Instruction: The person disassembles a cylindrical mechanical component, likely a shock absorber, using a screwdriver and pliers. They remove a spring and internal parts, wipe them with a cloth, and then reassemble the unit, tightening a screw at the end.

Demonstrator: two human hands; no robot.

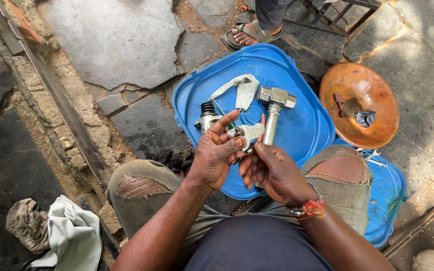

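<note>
- left hand (217, 153) and right hand (272, 170): both pinch a small metal part (247, 133) over the knees.
- blue lid (297, 125): holds hammer (273, 108), spring (208, 109), grey bracket (242, 89); bare rim at right.

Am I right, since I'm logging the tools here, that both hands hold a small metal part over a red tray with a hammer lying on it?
Not quite: the tray is blue, not red, as the head view shows. The rest holds: the left hand and right hand hold a small metal part over it, and a hammer lies on it.
</note>
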